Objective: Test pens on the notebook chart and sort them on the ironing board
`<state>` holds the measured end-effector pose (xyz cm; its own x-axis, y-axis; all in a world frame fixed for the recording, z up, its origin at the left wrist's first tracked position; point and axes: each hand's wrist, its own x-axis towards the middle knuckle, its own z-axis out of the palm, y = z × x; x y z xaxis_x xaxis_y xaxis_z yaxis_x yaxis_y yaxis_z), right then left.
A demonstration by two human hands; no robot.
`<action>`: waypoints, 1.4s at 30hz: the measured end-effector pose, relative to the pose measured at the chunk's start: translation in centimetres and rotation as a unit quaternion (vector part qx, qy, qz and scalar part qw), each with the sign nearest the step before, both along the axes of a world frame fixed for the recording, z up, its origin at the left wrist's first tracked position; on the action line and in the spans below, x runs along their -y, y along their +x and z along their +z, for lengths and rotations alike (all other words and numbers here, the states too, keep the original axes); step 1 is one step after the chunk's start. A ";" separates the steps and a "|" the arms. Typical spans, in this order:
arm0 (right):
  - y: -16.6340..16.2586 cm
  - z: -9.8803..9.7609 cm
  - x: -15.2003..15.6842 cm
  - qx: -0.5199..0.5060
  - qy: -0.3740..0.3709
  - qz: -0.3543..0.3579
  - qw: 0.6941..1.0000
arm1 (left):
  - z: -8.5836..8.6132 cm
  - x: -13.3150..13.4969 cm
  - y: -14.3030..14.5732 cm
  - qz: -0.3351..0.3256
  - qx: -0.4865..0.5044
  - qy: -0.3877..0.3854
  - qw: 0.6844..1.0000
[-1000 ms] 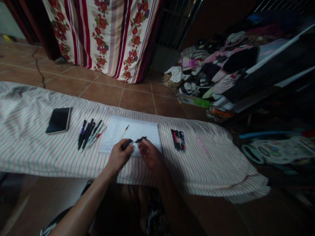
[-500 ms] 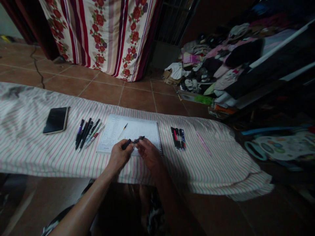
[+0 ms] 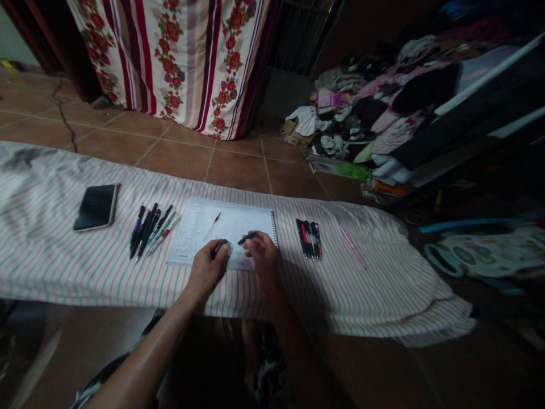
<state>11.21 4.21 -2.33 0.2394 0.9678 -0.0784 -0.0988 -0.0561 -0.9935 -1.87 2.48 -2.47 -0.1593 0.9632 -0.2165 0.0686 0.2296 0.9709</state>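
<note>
Over a spiral notebook, my left hand is closed on a short black pen part. My right hand pinches another dark pen part between its fingertips. A gap lies between the two parts. On the page beyond my hands rests a thin pen refill with a yellowish section and a dark tip. Left of the notebook lies a bunch of several pens, mostly black. To its right, several pens lie side by side, black, red and blue.
A pink pen lies farther right on the striped cloth covering the low table. At the left is a phone. Behind the table hang a floral curtain and, on the right, piled clothes.
The pen parts, close together before, are now apart. My right hand has shifted a little right and up with its part; my left hand has hardly moved.
</note>
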 end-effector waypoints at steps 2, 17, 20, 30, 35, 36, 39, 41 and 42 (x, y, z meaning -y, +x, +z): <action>0.2 -0.3 -0.2 0.021 0.010 -0.007 1.000 | -0.3 -0.2 -0.2 -0.002 -0.007 0.023 1.000; 1.4 -1.1 -1.3 -0.008 -0.019 -0.068 0.997 | 0.1 0.4 0.0 -0.035 0.173 -0.029 0.984; 1.8 -1.0 -1.7 0.021 -0.027 -0.067 0.997 | 1.2 0.8 -0.3 -0.018 0.183 -0.050 0.982; 2.9 -1.8 -2.0 0.201 0.001 -0.063 0.978 | 2.5 1.1 -1.9 0.033 0.276 -0.032 0.960; 2.9 -1.5 -1.5 0.217 0.023 -0.077 0.973 | 2.9 1.4 -2.9 -0.009 0.315 -0.020 0.949; 2.8 -1.6 -1.5 0.219 0.024 -0.080 0.972 | 2.8 1.4 -3.1 -0.017 0.319 -0.019 0.947; 2.5 -1.7 -1.4 0.226 0.025 -0.081 0.970 | 2.8 1.5 -3.8 -0.046 0.332 0.001 0.942; 2.3 -1.7 -1.5 0.232 0.032 -0.075 0.969 | 2.9 1.5 -4.3 -0.081 0.337 0.039 0.937; 2.3 -1.6 -1.5 0.236 0.034 -0.072 0.968 | 3.0 1.6 -4.6 -0.103 0.341 0.062 0.932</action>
<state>13.46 5.68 -3.93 0.3651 0.9210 0.1356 0.3662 -0.0082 -0.9305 -6.48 0.88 0.49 0.1664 0.9824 -0.0852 -0.5432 0.1634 0.8235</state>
